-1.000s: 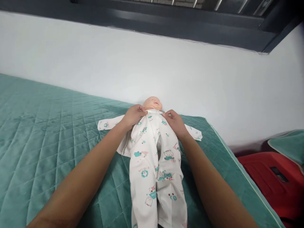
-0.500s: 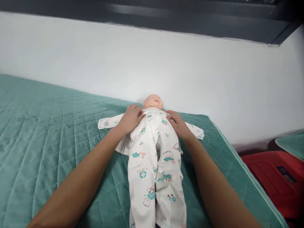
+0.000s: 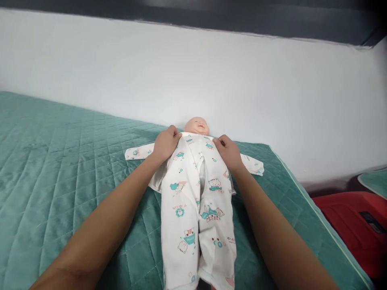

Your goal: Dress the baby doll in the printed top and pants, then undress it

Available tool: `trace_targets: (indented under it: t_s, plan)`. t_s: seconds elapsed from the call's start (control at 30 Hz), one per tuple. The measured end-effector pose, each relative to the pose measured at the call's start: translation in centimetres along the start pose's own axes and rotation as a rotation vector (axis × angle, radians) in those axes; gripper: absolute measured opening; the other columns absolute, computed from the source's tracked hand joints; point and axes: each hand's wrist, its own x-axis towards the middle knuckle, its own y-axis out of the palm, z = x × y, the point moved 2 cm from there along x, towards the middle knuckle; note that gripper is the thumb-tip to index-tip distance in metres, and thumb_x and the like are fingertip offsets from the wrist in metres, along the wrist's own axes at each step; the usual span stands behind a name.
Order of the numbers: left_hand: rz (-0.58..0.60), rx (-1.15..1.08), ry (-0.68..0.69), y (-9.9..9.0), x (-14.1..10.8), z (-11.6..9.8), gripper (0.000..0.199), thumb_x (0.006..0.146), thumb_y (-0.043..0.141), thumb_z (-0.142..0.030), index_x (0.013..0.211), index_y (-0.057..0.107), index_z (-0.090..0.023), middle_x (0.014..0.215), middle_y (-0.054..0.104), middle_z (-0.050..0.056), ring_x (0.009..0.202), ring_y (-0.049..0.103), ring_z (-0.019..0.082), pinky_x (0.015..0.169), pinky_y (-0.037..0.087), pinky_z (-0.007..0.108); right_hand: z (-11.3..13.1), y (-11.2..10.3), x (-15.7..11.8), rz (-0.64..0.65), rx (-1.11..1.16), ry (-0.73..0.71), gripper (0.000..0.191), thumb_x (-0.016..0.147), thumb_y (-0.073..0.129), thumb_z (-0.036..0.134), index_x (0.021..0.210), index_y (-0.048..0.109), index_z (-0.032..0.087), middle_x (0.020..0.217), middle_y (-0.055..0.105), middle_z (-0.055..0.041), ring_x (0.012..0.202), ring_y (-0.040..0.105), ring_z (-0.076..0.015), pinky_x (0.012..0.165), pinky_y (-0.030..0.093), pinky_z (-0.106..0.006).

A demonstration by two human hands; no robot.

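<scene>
A baby doll (image 3: 196,125) lies face up with its head close to the wall. White printed baby pants (image 3: 181,193) are spread over its front, the waistband near its chin and the legs pointing toward me. Under them shows a matching white shirt (image 3: 253,164), its sleeves stretched out to both sides. My left hand (image 3: 167,143) is closed on the left corner of the waistband. On the right corner, my right hand (image 3: 229,152) pinches the cloth with curled fingers. The pants hide most of the doll's body.
A green quilted cover (image 3: 75,169) lies beneath the doll, its edge running down on the right. Beyond that edge stands a red plastic object (image 3: 341,217). A white wall (image 3: 121,72) rises behind, with a dark beam (image 3: 211,18) above.
My fingers have gone from lying spread at the waistband to gripping its two corners. The waistband now sits slightly higher toward the doll's chin, and its edge looks pulled straighter.
</scene>
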Motion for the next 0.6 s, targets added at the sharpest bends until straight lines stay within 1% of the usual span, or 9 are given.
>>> trace_targets:
  t_s: [0.1, 0.17, 0.2, 0.27, 0.37, 0.47, 0.6]
  plan:
    - [-0.028, 0.039, 0.001, 0.7, 0.0, 0.2, 0.014, 0.089, 0.054, -0.034, 0.091, 0.062, -0.023, 0.081, 0.069, 0.008, 0.078, 0.061, 0.026, 0.073, 0.044, 0.035, -0.4, 0.5, 0.3, -0.056, 0.023, 0.015, 0.031, 0.087, 0.054, 0.048, 0.068, 0.05, 0.024, 0.065, 0.057, 0.0008, 0.066, 0.051, -0.0189, 0.066, 0.039, -0.034]
    - [-0.019, 0.032, 0.017, 0.8, -0.2, 0.2, 0.015, 0.088, 0.056, -0.033, 0.096, 0.065, -0.024, 0.088, 0.072, 0.007, 0.084, 0.064, 0.027, 0.074, 0.045, 0.035, -0.6, 0.6, 0.2, -0.072, 0.089, 0.0, 0.026, 0.086, 0.057, 0.047, 0.073, 0.057, 0.024, 0.073, 0.064, -0.0006, 0.073, 0.057, -0.0208, 0.072, 0.044, -0.036]
    - [-0.009, 0.019, 0.035, 0.8, -0.4, 0.1, 0.017, 0.088, 0.056, -0.032, 0.099, 0.067, -0.025, 0.092, 0.073, 0.007, 0.088, 0.065, 0.027, 0.076, 0.045, 0.035, -0.7, 0.7, 0.0, -0.061, 0.127, -0.019, 0.023, 0.086, 0.058, 0.046, 0.078, 0.061, 0.025, 0.08, 0.068, -0.0014, 0.079, 0.06, -0.0222, 0.077, 0.046, -0.037]
    - [0.021, -0.001, 0.095, 0.6, -0.9, -0.1, 0.025, 0.09, 0.052, -0.029, 0.107, 0.071, -0.028, 0.104, 0.074, 0.006, 0.097, 0.065, 0.028, 0.082, 0.046, 0.036, -0.6, 0.6, -0.3, -0.004, 0.191, -0.069, 0.022, 0.088, 0.056, 0.043, 0.093, 0.068, 0.026, 0.098, 0.073, -0.0025, 0.095, 0.064, -0.0247, 0.088, 0.047, -0.041]
    - [0.086, 0.027, 0.221, 0.2, -1.6, -0.4, 0.038, 0.093, 0.042, -0.023, 0.116, 0.072, -0.03, 0.112, 0.073, 0.005, 0.104, 0.063, 0.028, 0.09, 0.045, 0.037, -0.3, 0.3, -0.9, 0.115, 0.217, -0.139, 0.03, 0.093, 0.05, 0.043, 0.111, 0.071, 0.031, 0.121, 0.071, -0.0012, 0.115, 0.061, -0.0263, 0.102, 0.043, -0.045]
    - [0.117, 0.082, 0.336, 0.0, -2.1, -0.3, 0.042, 0.094, 0.04, -0.022, 0.121, 0.071, -0.029, 0.114, 0.072, 0.007, 0.106, 0.061, 0.027, 0.095, 0.044, 0.037, 0.0, -0.2, -1.2, 0.18, 0.187, -0.185, 0.035, 0.095, 0.047, 0.045, 0.12, 0.069, 0.034, 0.128, 0.067, 0.0008, 0.122, 0.058, -0.0269, 0.108, 0.04, -0.047]
    - [0.12, 0.098, 0.43, 0.2, -2.6, 0.4, 0.041, 0.095, 0.041, -0.02, 0.126, 0.067, -0.025, 0.125, 0.067, 0.007, 0.111, 0.058, 0.025, 0.101, 0.043, 0.039, 0.2, -0.5, -1.7, 0.211, 0.189, -0.266, 0.039, 0.097, 0.042, 0.046, 0.125, 0.067, 0.034, 0.131, 0.066, 0.0013, 0.124, 0.058, -0.0271, 0.109, 0.041, -0.047]
